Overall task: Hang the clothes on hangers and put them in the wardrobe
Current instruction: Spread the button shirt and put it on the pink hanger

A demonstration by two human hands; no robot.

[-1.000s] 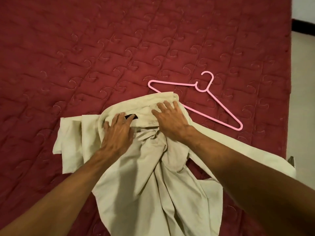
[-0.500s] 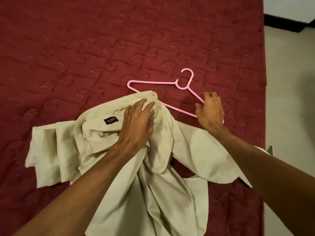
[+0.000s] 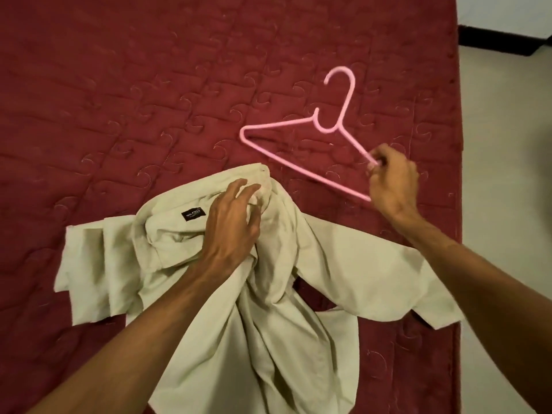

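Since 0.5 s ago: R hand (image 3: pixel 392 183) now pinches pink hanger (image 3: pixel 277 125) at its R shoulder end, thumb + curled fingers; hanger swung, hook now pointing approx 12–1 o'clock. Hanger sits at 1 o'clock of beige shirt (image 3: pixel 343 264), apart from it. L hand (image 3: pixel 233 222) stays on shirt collar area, fingers curled into fabric, just R of black label (image 3: pixel 193 216). Shirt crumpled on red quilted bedspread (image 3: pixel 149 85), sleeves spread to 9 and 4 o'clock. Pale floor (image 3: pixel 504 144) at 3 o'clock.

One pink plastic hanger (image 3: pixel 328 135), one beige cloth shirt (image 3: pixel 298 294), one black label (image 3: pixel 193 216), one dark red quilted bed (image 3: pixel 149 85), two hands: left hand (image 3: pixel 233 222), right hand (image 3: pixel 392 180).
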